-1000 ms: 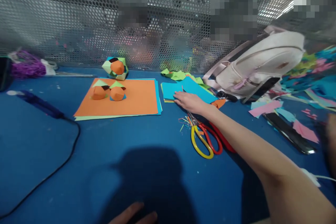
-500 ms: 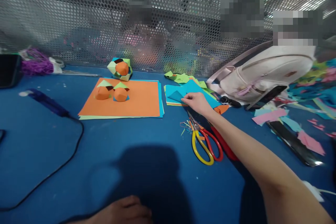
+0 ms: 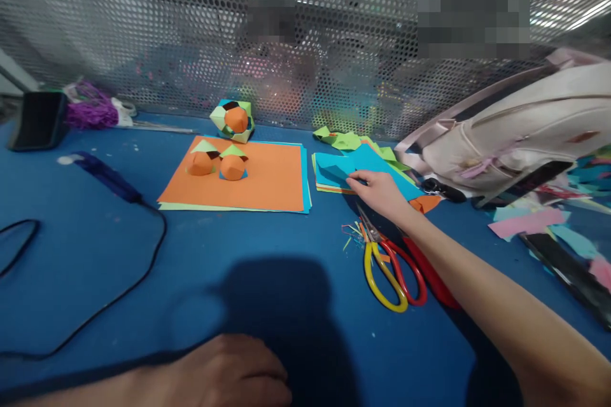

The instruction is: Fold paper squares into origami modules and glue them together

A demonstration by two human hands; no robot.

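Observation:
My right hand [image 3: 379, 194] reaches over a small stack of blue paper [image 3: 331, 164], its thumb and forefinger pinched at the top sheet, part of which is raised. Below that hand lie scissors [image 3: 382, 248] with one yellow and one red handle, beside thin paper scraps [image 3: 354, 234]. My left hand [image 3: 233, 372] rests on the table at the bottom edge, fingers curled in and nothing visible in them. Two orange and green folded paper pieces [image 3: 233, 166] sit on a large stack of orange paper [image 3: 272, 184]. Behind stands a folded paper ball [image 3: 233, 119].
A perforated metal screen [image 3: 191, 44] closes off the back. Left lie a blue corded tool [image 3: 107, 177], a phone [image 3: 39, 121] and purple shreds [image 3: 93, 111]. Green folded strips [image 3: 341, 138] lie behind the small stack. To the right are a pale backpack [image 3: 520, 127] and paper strips [image 3: 529, 221].
The view has shifted, so the table things appear farther right. More of my left hand shows at the bottom. My right hand stays at the blue paper, whose raised part has changed angle slightly.

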